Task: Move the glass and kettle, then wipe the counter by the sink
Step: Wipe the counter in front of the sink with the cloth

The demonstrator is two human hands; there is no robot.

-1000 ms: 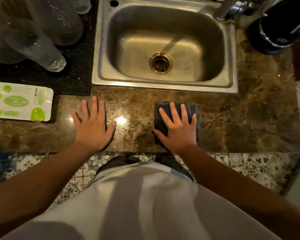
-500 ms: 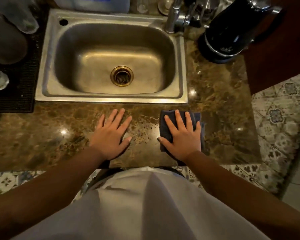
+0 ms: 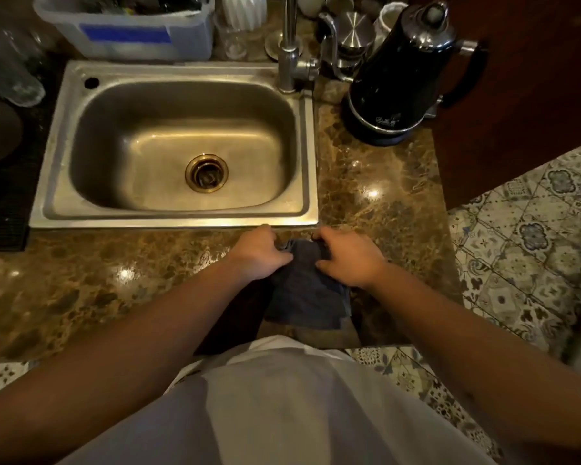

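Your left hand and right hand both grip the top edge of the dark blue cloth, fingers curled into the fabric, one hand at each upper corner. The top edge is bunched between your hands; the rest of the cloth hangs or lies toward you over the front strip of the counter, its lower edge near the counter's front lip. Whether the lower part touches the stone cannot be told from this view.

Both hands sit just in front of the sink, near its front right corner. The basin holds nothing but the brass drain.

The black kettle stands upright on the counter to the right of the sink, at the back, handle pointing right, well apart from your hands. A clear glass stands behind the sink, just left of the tap. A plastic bin with a blue label sits behind the sink on the left. A dark mat lies left of the sink with blurred glassware on it.

Counter surface to the right of the sink shows bright light reflections. Patterned floor tiles are visible at right.
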